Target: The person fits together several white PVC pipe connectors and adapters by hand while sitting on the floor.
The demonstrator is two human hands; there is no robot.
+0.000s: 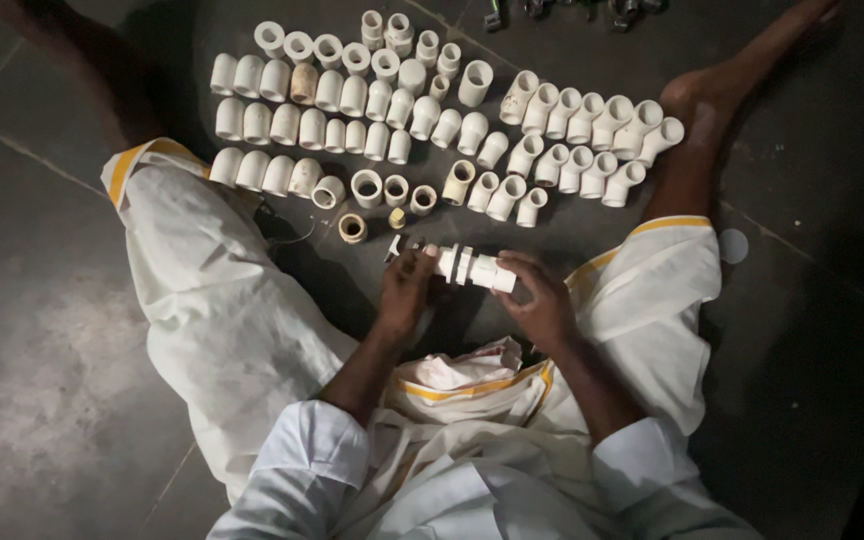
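1. Head view shows a white plastic pipe assembly [467, 267], a short run of fittings joined end to end, held level just above the dark floor [52, 300], between the seated person's knees.
2. Left hand [405, 285] is closed round the assembly's left end, fingers curled over it; a small metal-looking piece sticks out past the fingertips, too small to tell what it is.
3. Right hand [542, 300] grips the right end, thumb and fingers clamped on the last white fitting. Both hands are close together, each on its own end.
4. Just beyond the hands, small rings and couplers [367, 188] stand open end up, a few yellowed or brownish.
5. Farther out, straight white sockets [297, 125] lie in tidy rows on the left.
6. White elbow fittings [582, 150] lie in two rows on the right, near a bare foot [712, 95].
7. White cloth with a yellow border [222, 300] covers both legs.
8. Dark metal tools [572, 10] lie at the top edge, unclear.
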